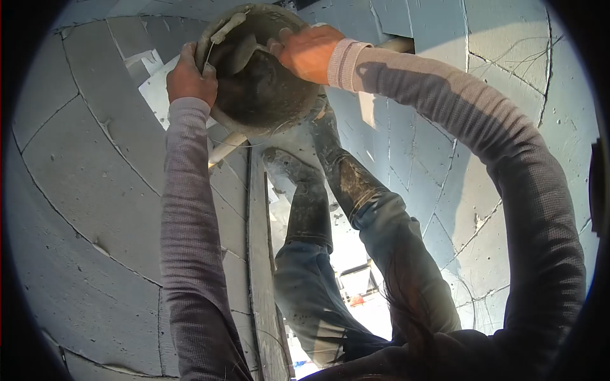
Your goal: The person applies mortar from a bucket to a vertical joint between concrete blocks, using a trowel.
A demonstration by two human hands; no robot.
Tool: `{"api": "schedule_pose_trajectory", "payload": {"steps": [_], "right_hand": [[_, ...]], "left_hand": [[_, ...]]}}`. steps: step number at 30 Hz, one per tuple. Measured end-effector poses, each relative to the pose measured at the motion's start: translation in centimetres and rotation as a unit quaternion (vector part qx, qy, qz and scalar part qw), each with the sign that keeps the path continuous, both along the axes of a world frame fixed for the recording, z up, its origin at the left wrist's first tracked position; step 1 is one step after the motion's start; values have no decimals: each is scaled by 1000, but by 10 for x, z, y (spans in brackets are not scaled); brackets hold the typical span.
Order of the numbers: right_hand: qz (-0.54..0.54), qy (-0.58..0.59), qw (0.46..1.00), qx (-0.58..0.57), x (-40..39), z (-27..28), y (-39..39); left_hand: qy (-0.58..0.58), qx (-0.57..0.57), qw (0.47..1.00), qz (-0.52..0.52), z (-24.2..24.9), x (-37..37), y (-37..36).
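A round, mortar-smeared bucket (267, 114) is tilted so that I look into its dark inside. My left hand (192, 77) is closed on its left rim, beside the thin wire bail with a pale, crusted grip (229, 27). Reaching over the right side of the bucket, my right hand (311, 52) is curled around the handle of a trowel. The trowel's rounded grey blade (241, 54) lies inside the bucket's mouth. What is at the bottom of the bucket is in shadow.
Muddy boots (308, 213) stand beneath the bucket. A long narrow plank (262, 267) runs down along my left leg. A round wooden pole (227, 150) passes under the bucket. Grey jointed block surfaces (101, 190) rise on both sides, with a bright gap (349, 254) between my legs.
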State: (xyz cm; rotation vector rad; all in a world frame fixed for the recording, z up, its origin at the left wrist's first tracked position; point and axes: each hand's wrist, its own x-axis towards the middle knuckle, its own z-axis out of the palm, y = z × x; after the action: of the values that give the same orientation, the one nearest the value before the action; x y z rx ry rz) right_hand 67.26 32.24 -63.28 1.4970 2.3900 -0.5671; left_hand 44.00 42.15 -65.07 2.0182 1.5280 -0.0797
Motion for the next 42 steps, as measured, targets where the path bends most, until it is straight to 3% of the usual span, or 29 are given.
{"api": "schedule_pose_trajectory", "payload": {"steps": [3,5,7,9,11,15,17,18,19,21,23,25,27,31,33,34,35,37,38,40,42], "right_hand": [[9,-58,995,-82,-6,-29,-11],[37,2,999,-28,5,-41,-45],[-4,-6,978,-211,11,-24,-45],[-20,-10,986,-167,23,-17,-33],[-22,-92,995,-13,31,-12,-21],[-9,-128,991,42,25,-29,-4],[80,-177,981,7,12,-38,-6],[209,-255,944,-16,14,-55,-4],[207,-255,944,-17,20,-66,-3],[213,-93,963,-138,33,-79,-9],[200,-59,972,-111,37,-83,-15],[185,-24,979,-81,39,-78,-16],[72,97,977,-175,31,-63,-14],[93,44,976,-192,8,-105,-19],[206,38,962,-178,12,-154,-39],[-14,97,961,-260,7,-100,-32],[-14,97,960,-263,3,-97,-46],[-127,236,943,-196,0,-100,-69],[-127,239,942,-198,-9,-101,-75],[-189,238,903,-304,-30,-102,-80],[-226,270,880,-319,-44,-94,-89]], "left_hand": [[35,10,999,-27,9,24,1],[35,-7,999,-11,6,24,2],[25,2,1000,-11,5,22,2],[49,-25,998,-12,8,25,3],[63,-17,998,-27,13,35,2],[93,-40,994,-48,16,75,11],[106,-32,991,-69,11,90,13],[103,-33,990,-91,11,92,12],[98,-26,989,-109,11,95,14],[84,-14,987,-135,12,90,2],[75,1,986,-152,9,70,-6],[-62,29,990,-120,0,41,2],[-82,27,987,-133,-1,15,6],[-118,32,977,-173,-8,-17,-5],[-110,14,978,-176,-8,-21,-10],[-129,17,977,-170,-9,-18,-11],[-148,18,975,-162,-9,-16,-14],[-161,25,976,-145,-7,-11,-15],[-170,30,976,-129,-5,-13,-17],[-173,33,978,-111,-8,-23,-20],[-174,35,979,-100,-11,-34,-27]]}}
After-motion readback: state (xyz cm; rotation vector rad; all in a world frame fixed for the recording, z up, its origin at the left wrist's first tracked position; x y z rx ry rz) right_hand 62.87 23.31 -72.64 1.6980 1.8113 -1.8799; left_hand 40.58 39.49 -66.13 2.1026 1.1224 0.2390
